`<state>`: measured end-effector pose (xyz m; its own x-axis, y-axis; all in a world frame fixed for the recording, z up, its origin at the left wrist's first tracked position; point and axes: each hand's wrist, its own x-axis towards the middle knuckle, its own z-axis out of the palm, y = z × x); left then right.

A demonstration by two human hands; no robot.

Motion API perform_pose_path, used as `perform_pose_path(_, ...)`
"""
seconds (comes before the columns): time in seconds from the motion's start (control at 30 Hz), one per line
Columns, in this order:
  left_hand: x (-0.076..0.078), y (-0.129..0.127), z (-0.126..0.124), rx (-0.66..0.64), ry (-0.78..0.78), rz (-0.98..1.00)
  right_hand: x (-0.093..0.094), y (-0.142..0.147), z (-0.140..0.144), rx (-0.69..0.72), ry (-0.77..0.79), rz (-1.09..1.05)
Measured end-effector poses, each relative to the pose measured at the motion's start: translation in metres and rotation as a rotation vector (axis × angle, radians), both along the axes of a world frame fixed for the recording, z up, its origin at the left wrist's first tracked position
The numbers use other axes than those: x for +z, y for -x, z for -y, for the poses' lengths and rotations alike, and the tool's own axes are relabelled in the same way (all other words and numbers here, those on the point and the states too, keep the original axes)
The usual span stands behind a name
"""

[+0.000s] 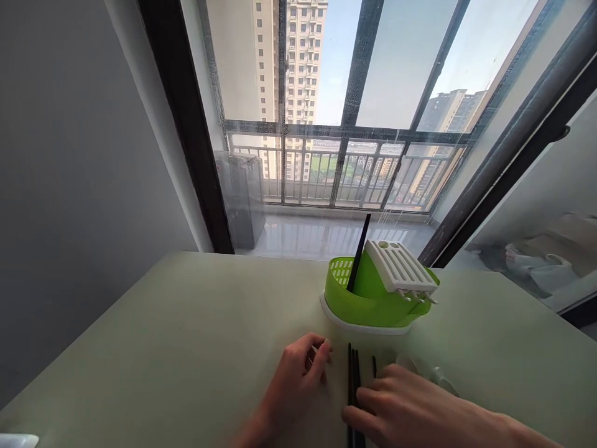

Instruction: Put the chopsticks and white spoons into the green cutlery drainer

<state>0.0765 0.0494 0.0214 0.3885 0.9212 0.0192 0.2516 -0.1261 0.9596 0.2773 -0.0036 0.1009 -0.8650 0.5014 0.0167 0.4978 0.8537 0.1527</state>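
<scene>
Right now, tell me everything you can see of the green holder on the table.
The green holder looks like glossy plastic, oval, on a white base, standing upright on the pale table beyond both hands. Its far rim has a lattice of small holes. A white slotted rack leans across its right side. One black chopstick stands tilted inside.

From here my right hand [401,404] lies over the black chopsticks [353,373] on the table, so I can't count them or see their lower ends, which run off the bottom edge. Both my forearms are cut there too. Just right of that hand a pale, clear thing [436,375] peeks out, too hidden to name. My left hand [298,373] curls its fingers inward; whether they pinch anything, I can't tell. Beyond the hands, the green holder [368,302] hides the lower part of one upright chopstick [360,249].
</scene>
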Motion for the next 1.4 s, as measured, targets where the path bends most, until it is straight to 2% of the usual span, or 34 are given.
perform_pose_path(0.17, 0.003, 0.001, 0.001, -0.003, -0.032, -0.014, -0.027, 0.000, 0.003, 0.066, 0.037, 0.016)
perform_pose_path(0.3, 0.004, 0.000, 0.000, -0.008, -0.011, 0.009, -0.039, 0.002, 0.003, 0.071, 0.098, 0.013)
perform_pose_path(0.43, 0.003, 0.000, 0.001, -0.002, -0.006, 0.015, -0.048, 0.007, 0.004, 0.094, 0.095, 0.002)
perform_pose_path(0.73, 0.001, 0.001, 0.001, -0.006, -0.006, -0.005, -0.048, 0.015, 0.001, 0.109, 0.097, 0.007)
perform_pose_path(0.93, 0.003, 0.001, 0.001, -0.004, -0.014, -0.021, -0.050, 0.014, 0.002, 0.108, 0.022, 0.021)
perform_pose_path(1.0, 0.003, 0.001, 0.002, -0.005, -0.012, -0.023, -0.048, 0.014, 0.003, 0.114, -0.008, -0.017)
perform_pose_path(1.1, 0.002, 0.001, 0.002, -0.014, -0.007, -0.021, -0.036, 0.015, 0.003, 0.047, -0.040, -0.104)
perform_pose_path(1.17, 0.002, 0.000, 0.002, -0.019, -0.008, -0.021, -0.022, 0.016, 0.004, 0.003, -0.046, -0.126)
perform_pose_path(1.3, 0.005, 0.001, 0.002, -0.023, 0.033, 0.012, 0.009, 0.012, 0.006, 0.038, -0.014, -0.102)
perform_pose_path(1.4, 0.006, 0.001, 0.001, -0.042, 0.070, 0.065, 0.025, 0.004, 0.004, 0.023, -0.046, -0.128)
